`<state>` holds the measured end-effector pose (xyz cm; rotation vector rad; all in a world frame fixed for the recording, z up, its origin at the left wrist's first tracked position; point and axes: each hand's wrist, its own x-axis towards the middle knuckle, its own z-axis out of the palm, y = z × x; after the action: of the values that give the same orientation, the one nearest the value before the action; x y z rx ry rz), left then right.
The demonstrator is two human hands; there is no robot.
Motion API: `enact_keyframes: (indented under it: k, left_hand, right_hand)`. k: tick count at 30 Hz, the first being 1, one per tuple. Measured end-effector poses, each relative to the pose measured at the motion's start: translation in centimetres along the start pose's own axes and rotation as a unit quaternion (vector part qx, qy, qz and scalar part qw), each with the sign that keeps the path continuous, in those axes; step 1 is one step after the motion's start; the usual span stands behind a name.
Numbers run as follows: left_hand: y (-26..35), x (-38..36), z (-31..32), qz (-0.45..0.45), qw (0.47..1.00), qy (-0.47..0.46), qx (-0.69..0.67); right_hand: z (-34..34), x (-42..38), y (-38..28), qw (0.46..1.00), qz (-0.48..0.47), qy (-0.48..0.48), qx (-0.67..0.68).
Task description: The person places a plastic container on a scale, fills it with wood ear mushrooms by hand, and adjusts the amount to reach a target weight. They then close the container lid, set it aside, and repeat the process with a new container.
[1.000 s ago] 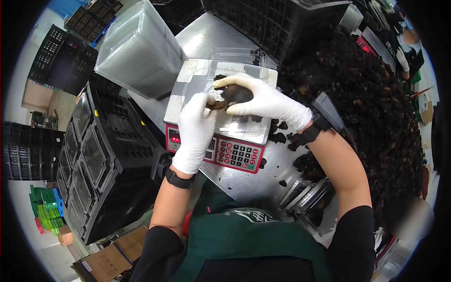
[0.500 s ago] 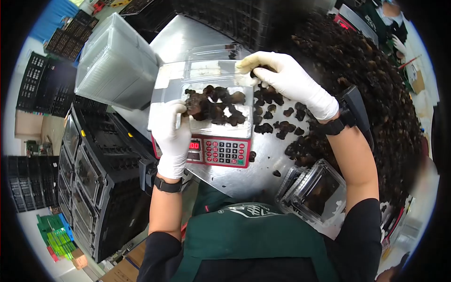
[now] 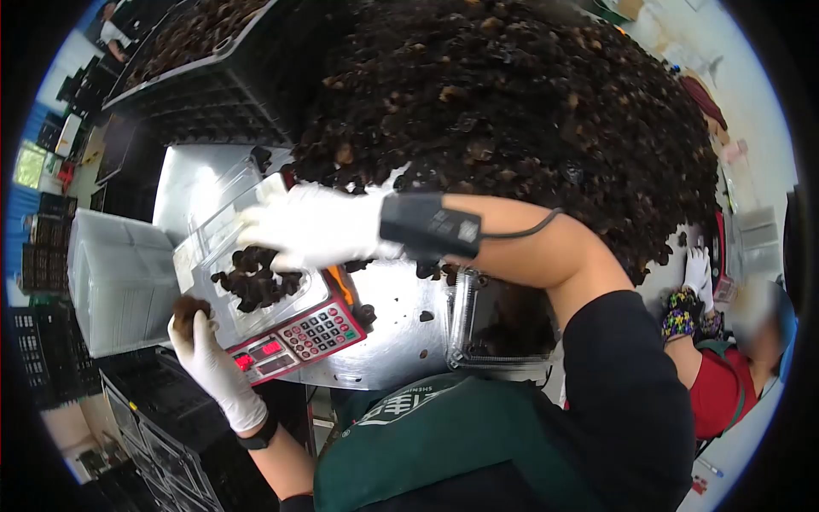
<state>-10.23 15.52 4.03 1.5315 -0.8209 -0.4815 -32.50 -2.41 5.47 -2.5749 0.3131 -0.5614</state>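
Note:
My left hand (image 3: 203, 354), in a white glove, pinches a brown mushroom-like piece (image 3: 191, 316) beside the left edge of the scale. My right hand (image 3: 311, 226), also gloved, is over the upper right of the clear plastic tray, palm down with its fingers pointing left; whether anything is under them is hidden. Several dark pieces (image 3: 256, 280) lie in the tray, which rests on the red scale (image 3: 320, 333) with its lit display and keypad.
A large heap of dark pieces (image 3: 512, 119) covers the back and right. A black crate (image 3: 200, 98) stands at the back left, stacked clear containers (image 3: 119, 282) at the left, a filled clear box (image 3: 512, 320) near my apron. A co-worker (image 3: 725, 375) is at the right.
The view has swung to the right. My left hand has moved off the tray with a brown piece, and my right hand now reaches across the tray's upper part. A co-worker has come into view at the lower right.

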Motion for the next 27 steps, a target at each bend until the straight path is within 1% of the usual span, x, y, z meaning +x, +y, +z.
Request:
enact_keyframes:
  k: [1,2,3,4,5,7,9,12,13,15,17,18,19,21,23,24,25,27]
  left_hand:
    - [-0.3,0.0,-0.6,-0.043,0.997,0.008,-0.071]
    - [0.4,-0.3,-0.5,-0.063,0.988,-0.017,-0.143]
    - [1.1,-0.6,-0.6,-0.083,0.973,-0.040,-0.214]
    - [0.9,-0.7,-0.9,-0.094,0.964,-0.050,-0.243]
    - [0.7,-0.8,-1.3,-0.106,0.958,-0.058,-0.260]
    - [0.3,-1.0,-2.0,-0.127,0.944,-0.076,-0.295]
    - [-0.2,-1.2,-2.1,-0.123,0.937,-0.106,-0.308]
    - [-0.3,-1.5,-1.8,-0.140,0.922,-0.137,-0.335]
    - [-0.2,-1.5,-1.6,-0.148,0.915,-0.145,-0.345]
    - [0.1,-1.6,-1.3,-0.152,0.916,-0.144,-0.342]
    - [0.5,-1.7,-1.0,-0.150,0.918,-0.147,-0.335]
    - [0.7,-1.8,-0.9,-0.148,0.921,-0.150,-0.329]
    - [0.8,-2.0,-0.9,-0.146,0.923,-0.152,-0.323]
    - [0.8,-2.4,-0.7,-0.157,0.933,-0.127,-0.299]
    - [1.0,-2.6,-0.6,-0.165,0.938,-0.116,-0.282]
    - [1.1,-2.6,-0.5,-0.166,0.938,-0.119,-0.280]
    - [1.2,-2.6,-0.3,-0.166,0.939,-0.122,-0.277]
    - [1.8,-2.9,0.3,-0.165,0.943,-0.118,-0.263]
  right_hand:
    - [-1.3,-1.2,1.8,1.000,0.008,0.004,0.020]
    - [-3.2,-3.0,3.2,0.993,0.081,0.005,0.089]
    - [-5.0,-4.9,4.5,0.975,0.184,0.006,0.122]
    - [-7.0,-7.4,5.4,0.962,0.235,0.033,0.132]
    - [-6.6,-10.4,9.9,0.979,0.167,0.106,0.043]
    - [-9.2,-15.5,11.5,0.939,0.317,0.130,0.029]
    - [-10.8,-18.6,10.9,0.888,0.428,0.138,0.096]
    - [-10.0,-21.8,10.5,0.907,0.405,0.114,0.010]
    - [-9.5,-22.4,10.0,0.927,0.370,0.064,-0.004]
    - [-7.0,-23.9,9.4,0.965,0.259,-0.003,-0.038]
    - [-5.4,-24.8,7.6,0.961,0.261,-0.071,-0.050]
    - [-4.4,-25.1,7.1,0.962,0.225,-0.071,-0.140]
    - [-3.7,-25.2,6.8,0.958,0.216,-0.083,-0.171]
    - [-3.2,-24.4,7.2,0.966,0.221,-0.034,-0.131]
    - [-2.8,-22.9,8.7,0.950,0.291,0.016,-0.116]
    - [-2.5,-22.1,9.4,0.957,0.241,0.063,-0.148]
    - [-2.1,-21.3,10.2,0.959,0.226,0.053,-0.161]
    - [-1.2,-19.8,11.3,0.948,0.241,-0.057,-0.199]
